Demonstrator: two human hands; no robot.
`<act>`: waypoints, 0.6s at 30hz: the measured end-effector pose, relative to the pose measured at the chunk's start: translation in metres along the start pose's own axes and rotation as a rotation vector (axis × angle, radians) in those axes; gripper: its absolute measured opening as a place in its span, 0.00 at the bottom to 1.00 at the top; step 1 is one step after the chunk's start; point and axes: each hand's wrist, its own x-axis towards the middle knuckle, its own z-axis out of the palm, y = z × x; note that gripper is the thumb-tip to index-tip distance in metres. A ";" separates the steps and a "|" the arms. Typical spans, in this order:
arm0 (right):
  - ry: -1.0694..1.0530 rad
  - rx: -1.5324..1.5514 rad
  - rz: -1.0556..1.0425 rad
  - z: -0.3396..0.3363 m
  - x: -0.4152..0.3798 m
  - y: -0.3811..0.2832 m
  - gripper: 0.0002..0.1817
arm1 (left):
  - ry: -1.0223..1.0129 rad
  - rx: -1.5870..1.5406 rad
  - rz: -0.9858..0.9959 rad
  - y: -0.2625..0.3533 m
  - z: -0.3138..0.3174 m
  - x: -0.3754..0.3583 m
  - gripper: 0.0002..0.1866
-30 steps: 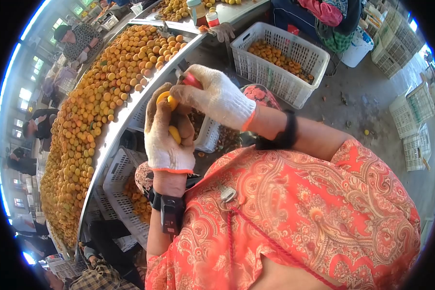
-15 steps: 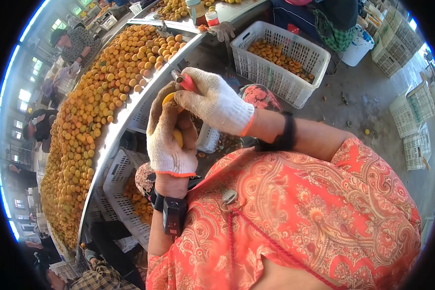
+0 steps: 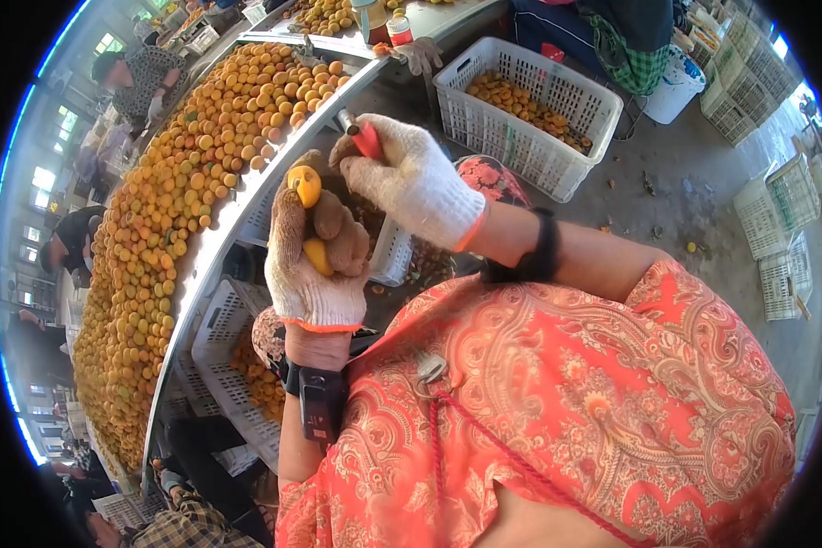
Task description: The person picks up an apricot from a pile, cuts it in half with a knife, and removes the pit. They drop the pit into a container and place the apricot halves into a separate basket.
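My left hand (image 3: 315,274), in a soiled white knit glove, is closed round apricots. One yellow-orange apricot (image 3: 305,186) is pinched at the thumb and fingertips, with a small dark spot on its face. Another apricot (image 3: 317,257) shows against the palm under the curled fingers. Just to the right, my right hand (image 3: 409,178), gloved too, grips a red-handled tool (image 3: 366,141) with a short metal end pointing up and left. What kind of tool it is cannot be made out. The two hands are close together, and the tool is apart from the apricot.
A long metal-edged table (image 3: 247,187) at left bears a heap of apricots (image 3: 155,247). White crates of cut fruit stand at the upper right (image 3: 530,137) and below the table (image 3: 219,342). A jar (image 3: 399,30) sits on the table. Co-workers line the far side.
My hands have drawn slightly apart. The left has turned and shifted left, showing more of the pinched apricot. The tool has moved slightly right with my right hand.
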 end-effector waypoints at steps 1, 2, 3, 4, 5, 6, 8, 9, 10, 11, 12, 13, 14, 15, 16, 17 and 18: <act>0.009 0.038 -0.078 -0.001 0.001 0.006 0.08 | 0.029 0.009 -0.012 0.001 -0.002 -0.001 0.17; 0.011 0.036 -0.078 -0.002 0.001 0.005 0.08 | 0.027 0.008 -0.014 0.002 -0.001 -0.002 0.17; 0.002 0.005 0.000 -0.003 0.001 0.003 0.09 | 0.042 0.034 -0.011 0.003 0.000 -0.002 0.16; -0.008 -0.025 0.077 -0.003 0.000 0.000 0.11 | 0.058 0.060 -0.008 0.003 0.001 -0.002 0.16; -0.008 -0.027 0.078 -0.002 0.000 -0.005 0.11 | 0.057 0.059 -0.008 0.003 -0.008 -0.001 0.16; -0.041 -0.086 0.088 -0.001 -0.002 -0.011 0.13 | 0.012 0.019 -0.065 0.003 -0.018 0.000 0.16; -0.074 -0.148 0.098 0.000 -0.002 -0.013 0.15 | -0.035 -0.020 -0.122 0.002 -0.028 0.002 0.17; -0.123 -0.201 0.036 0.000 -0.001 -0.010 0.16 | 0.105 0.065 -0.060 0.001 -0.021 0.002 0.15; -0.173 -0.254 -0.026 0.000 0.000 -0.007 0.17 | 0.246 0.149 0.002 0.001 -0.014 0.002 0.12; -0.185 -0.318 -0.063 -0.001 0.001 -0.002 0.17 | 0.246 0.148 0.003 0.000 -0.006 0.002 0.12; -0.188 -0.318 -0.062 -0.002 0.002 0.000 0.17 | 0.290 0.287 0.072 0.000 0.001 0.001 0.13; -0.199 -0.305 -0.066 -0.003 0.002 0.002 0.16 | 0.332 0.428 0.142 -0.001 0.004 0.001 0.13; -0.209 -0.291 -0.071 -0.004 0.003 0.004 0.15 | 0.333 0.428 0.141 0.001 0.002 0.001 0.13; -0.210 -0.291 -0.070 -0.004 0.003 0.004 0.15 | 0.268 0.553 0.157 0.002 -0.002 0.001 0.13; -0.220 -0.311 -0.072 -0.005 0.003 0.004 0.15 | 0.203 0.677 0.172 0.003 -0.005 0.001 0.13; -0.231 -0.330 -0.073 -0.006 0.003 0.004 0.15 | 0.205 0.676 0.171 0.002 -0.006 0.002 0.13; -0.232 -0.330 -0.071 -0.005 0.002 0.004 0.15 | 0.207 0.689 0.177 0.002 -0.007 0.003 0.13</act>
